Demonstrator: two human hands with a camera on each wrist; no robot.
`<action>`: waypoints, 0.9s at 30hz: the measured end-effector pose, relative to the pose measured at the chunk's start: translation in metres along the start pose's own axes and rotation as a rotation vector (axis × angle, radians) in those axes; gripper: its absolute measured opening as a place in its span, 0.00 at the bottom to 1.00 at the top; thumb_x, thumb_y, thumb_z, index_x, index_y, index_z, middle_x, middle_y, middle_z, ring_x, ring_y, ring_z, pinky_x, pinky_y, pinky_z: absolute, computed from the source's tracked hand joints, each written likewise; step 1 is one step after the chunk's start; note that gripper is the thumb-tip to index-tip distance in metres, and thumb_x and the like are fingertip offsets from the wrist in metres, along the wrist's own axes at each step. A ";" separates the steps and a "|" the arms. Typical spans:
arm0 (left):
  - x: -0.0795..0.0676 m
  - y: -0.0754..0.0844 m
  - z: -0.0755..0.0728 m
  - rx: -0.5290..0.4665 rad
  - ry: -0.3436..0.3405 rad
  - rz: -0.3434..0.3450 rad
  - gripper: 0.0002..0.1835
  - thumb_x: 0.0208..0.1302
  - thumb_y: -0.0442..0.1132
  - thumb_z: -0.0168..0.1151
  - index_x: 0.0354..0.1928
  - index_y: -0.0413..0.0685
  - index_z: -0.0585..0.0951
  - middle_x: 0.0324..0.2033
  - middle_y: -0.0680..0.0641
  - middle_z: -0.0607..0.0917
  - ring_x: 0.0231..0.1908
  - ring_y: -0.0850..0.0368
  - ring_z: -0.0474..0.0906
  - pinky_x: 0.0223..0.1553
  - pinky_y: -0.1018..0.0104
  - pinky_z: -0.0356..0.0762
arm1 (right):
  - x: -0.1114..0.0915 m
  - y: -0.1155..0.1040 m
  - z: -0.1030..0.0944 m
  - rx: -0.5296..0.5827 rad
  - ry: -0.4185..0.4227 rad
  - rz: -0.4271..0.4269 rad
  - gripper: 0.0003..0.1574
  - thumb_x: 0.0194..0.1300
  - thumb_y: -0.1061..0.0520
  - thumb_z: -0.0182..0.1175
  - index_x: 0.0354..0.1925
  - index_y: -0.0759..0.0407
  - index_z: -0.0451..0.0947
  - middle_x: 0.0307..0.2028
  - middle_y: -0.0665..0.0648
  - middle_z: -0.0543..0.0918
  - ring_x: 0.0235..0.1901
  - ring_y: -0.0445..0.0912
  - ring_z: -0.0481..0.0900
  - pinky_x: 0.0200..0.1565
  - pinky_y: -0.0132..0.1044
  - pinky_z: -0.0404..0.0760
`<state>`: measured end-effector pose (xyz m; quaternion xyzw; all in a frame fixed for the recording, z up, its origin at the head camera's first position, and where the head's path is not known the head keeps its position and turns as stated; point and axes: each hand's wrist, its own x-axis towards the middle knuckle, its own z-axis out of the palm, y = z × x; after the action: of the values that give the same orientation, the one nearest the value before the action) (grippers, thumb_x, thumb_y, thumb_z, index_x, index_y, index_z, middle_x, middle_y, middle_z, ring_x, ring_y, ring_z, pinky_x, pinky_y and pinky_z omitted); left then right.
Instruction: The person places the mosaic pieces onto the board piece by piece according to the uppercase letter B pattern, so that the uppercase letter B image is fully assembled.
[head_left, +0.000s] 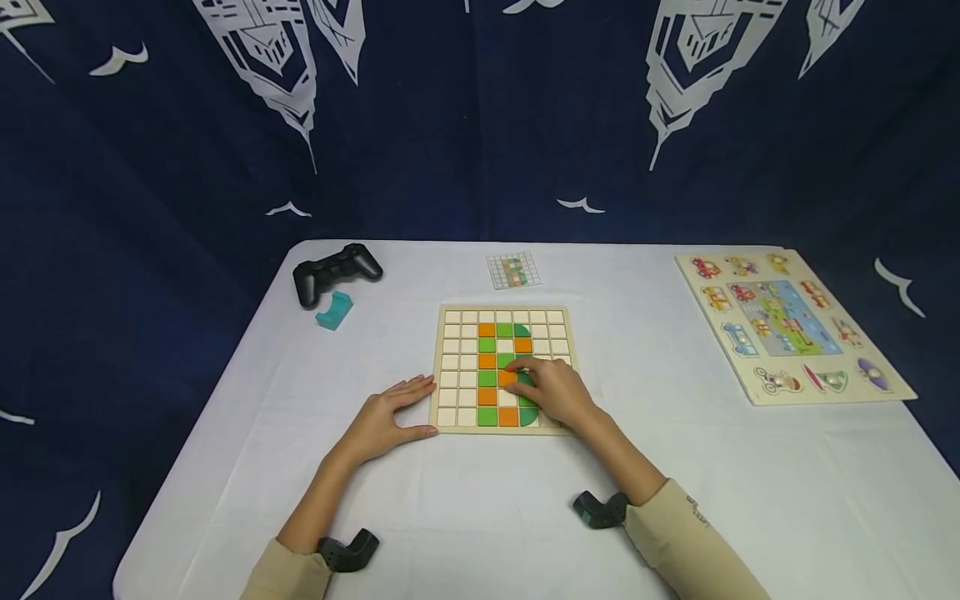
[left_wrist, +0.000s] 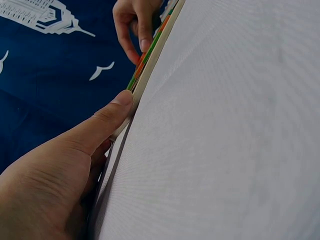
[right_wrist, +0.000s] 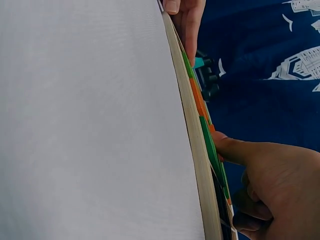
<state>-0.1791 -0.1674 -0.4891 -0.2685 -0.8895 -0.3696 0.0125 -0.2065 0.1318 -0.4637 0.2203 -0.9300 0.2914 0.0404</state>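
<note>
A square wooden grid board (head_left: 447, 364) lies in the middle of the table in the head view, with orange, green and dark green rounded tiles set in its central columns. My right hand (head_left: 557, 390) reaches over its right side, thumb and index finger at opposite edges of an orange square tile (head_left: 506, 378). The other fingers curl under the palm and hide some tiles. My left hand (head_left: 381, 427) rests along the board's left edge, fingers straight; its thumb (left_wrist: 122, 98) touches the near left corner.
Behind the board lies a small pattern card (head_left: 513, 271). A black game controller (head_left: 337, 272) and a teal curved piece (head_left: 335, 311) are at back left. To the right lies a wooden picture puzzle (head_left: 787, 321). A dark blue patterned curtain (head_left: 480, 125) hangs behind the white table.
</note>
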 end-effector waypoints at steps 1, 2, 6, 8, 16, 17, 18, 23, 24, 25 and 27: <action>0.000 0.000 0.000 -0.001 0.000 0.000 0.39 0.46 0.57 0.70 0.60 0.49 0.73 0.60 0.54 0.71 0.63 0.57 0.62 0.63 0.55 0.60 | 0.000 0.000 0.000 0.000 0.002 0.002 0.20 0.56 0.45 0.64 0.43 0.55 0.82 0.09 0.45 0.57 0.11 0.37 0.49 0.14 0.29 0.51; 0.000 0.000 0.000 0.000 0.001 -0.002 0.38 0.46 0.57 0.70 0.60 0.49 0.73 0.60 0.54 0.71 0.63 0.57 0.62 0.63 0.55 0.60 | 0.000 0.000 0.001 -0.002 0.004 0.002 0.20 0.57 0.45 0.65 0.43 0.55 0.82 0.09 0.45 0.57 0.11 0.37 0.49 0.14 0.29 0.51; 0.000 0.001 -0.001 -0.003 0.001 -0.006 0.38 0.46 0.57 0.70 0.60 0.49 0.73 0.60 0.55 0.71 0.63 0.57 0.62 0.63 0.55 0.60 | 0.001 -0.001 0.001 -0.019 0.004 0.011 0.20 0.57 0.46 0.65 0.44 0.55 0.81 0.09 0.44 0.57 0.11 0.37 0.49 0.14 0.29 0.51; 0.000 0.001 -0.001 -0.004 0.002 -0.006 0.38 0.46 0.57 0.70 0.60 0.49 0.74 0.60 0.55 0.71 0.63 0.57 0.63 0.63 0.55 0.60 | 0.001 -0.001 0.002 -0.033 0.007 0.013 0.20 0.57 0.46 0.65 0.44 0.55 0.81 0.09 0.44 0.57 0.11 0.37 0.49 0.14 0.29 0.51; -0.001 0.000 0.000 -0.007 0.004 -0.003 0.39 0.46 0.58 0.69 0.60 0.49 0.74 0.60 0.55 0.71 0.63 0.57 0.63 0.63 0.55 0.60 | 0.001 0.000 0.003 -0.048 0.021 0.006 0.20 0.57 0.45 0.64 0.44 0.54 0.81 0.09 0.45 0.58 0.10 0.37 0.50 0.13 0.29 0.51; -0.001 0.000 0.000 -0.006 0.003 -0.004 0.39 0.46 0.58 0.69 0.60 0.49 0.74 0.60 0.55 0.71 0.63 0.57 0.62 0.63 0.55 0.60 | 0.001 0.000 0.003 -0.047 0.022 0.006 0.20 0.57 0.45 0.65 0.44 0.54 0.81 0.09 0.44 0.58 0.10 0.36 0.50 0.13 0.29 0.52; -0.001 0.000 0.000 -0.006 0.002 -0.005 0.39 0.46 0.58 0.69 0.60 0.49 0.74 0.60 0.55 0.71 0.63 0.58 0.62 0.63 0.55 0.60 | 0.001 0.000 0.004 -0.045 0.021 0.005 0.20 0.57 0.46 0.65 0.44 0.54 0.81 0.09 0.44 0.58 0.10 0.36 0.50 0.13 0.29 0.52; -0.002 -0.001 0.000 -0.009 0.005 -0.004 0.39 0.46 0.58 0.70 0.60 0.49 0.74 0.60 0.55 0.71 0.63 0.58 0.63 0.63 0.55 0.60 | 0.002 0.000 0.005 -0.029 0.020 -0.001 0.19 0.57 0.46 0.65 0.44 0.53 0.81 0.09 0.44 0.58 0.10 0.37 0.49 0.14 0.29 0.52; -0.002 -0.001 0.000 -0.008 0.006 -0.003 0.39 0.46 0.58 0.69 0.60 0.49 0.74 0.60 0.55 0.71 0.63 0.58 0.63 0.63 0.55 0.60 | 0.002 0.000 0.005 -0.025 0.019 -0.003 0.19 0.56 0.46 0.65 0.44 0.52 0.81 0.09 0.44 0.58 0.10 0.37 0.49 0.14 0.29 0.52; -0.001 -0.001 0.000 -0.008 0.006 -0.002 0.39 0.46 0.58 0.69 0.60 0.49 0.74 0.60 0.55 0.71 0.63 0.57 0.63 0.63 0.55 0.60 | 0.001 0.000 0.004 -0.025 0.020 -0.001 0.19 0.56 0.46 0.65 0.44 0.52 0.81 0.09 0.44 0.58 0.10 0.37 0.49 0.14 0.29 0.51; -0.001 -0.001 0.001 -0.009 0.005 0.001 0.39 0.46 0.58 0.69 0.60 0.49 0.74 0.60 0.56 0.71 0.63 0.57 0.63 0.63 0.55 0.61 | 0.001 0.000 0.003 -0.025 0.024 0.000 0.19 0.56 0.45 0.65 0.44 0.52 0.81 0.09 0.44 0.58 0.11 0.37 0.49 0.14 0.29 0.51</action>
<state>-0.1789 -0.1679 -0.4902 -0.2681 -0.8875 -0.3744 0.0138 -0.2070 0.1302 -0.4663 0.2163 -0.9331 0.2823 0.0541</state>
